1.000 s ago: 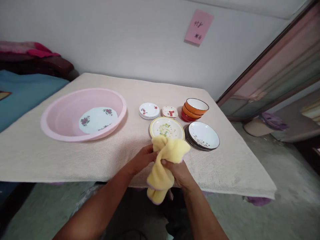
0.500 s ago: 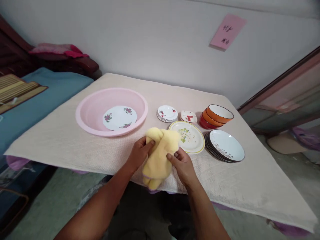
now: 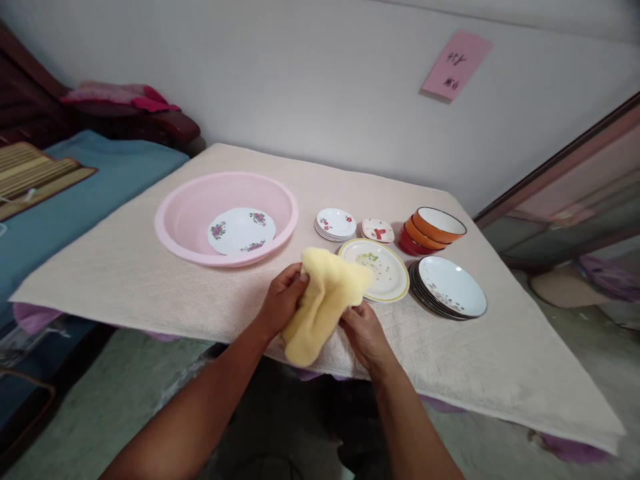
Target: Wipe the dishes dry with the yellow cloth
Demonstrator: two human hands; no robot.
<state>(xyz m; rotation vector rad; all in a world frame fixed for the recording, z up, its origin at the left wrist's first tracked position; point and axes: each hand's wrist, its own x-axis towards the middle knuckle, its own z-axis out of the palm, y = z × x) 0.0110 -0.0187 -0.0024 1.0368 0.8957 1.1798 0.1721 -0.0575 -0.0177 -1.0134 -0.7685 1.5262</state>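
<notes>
Honestly, the thing to watch here is the yellow cloth [image 3: 323, 307], since its upper corner lies over the near edge of the yellow-rimmed plate [image 3: 373, 270]. A careless tug could snag that plate and drag it sideways into the stack of dark-rimmed plates [image 3: 447, 287] just beside it, and you'd get a nasty clink or a chip. The soft table cover [image 3: 150, 287] isn't much help either, because it could ruck up and tip things if it gets pulled. The cloth is bunched up between both hands, just above the front edge of the table, and its lower end droops toward that edge. The left hand [image 3: 283, 300] is wrapped around its left side, while the right hand [image 3: 364, 335] pinches its lower right side. The hands are apart, with the cloth bridging the gap. Farther off sits a pink plastic basin [image 3: 165, 227] with a flowered plate [image 3: 241, 231] inside, so a wide swing to the left could catch its rim.
</notes>
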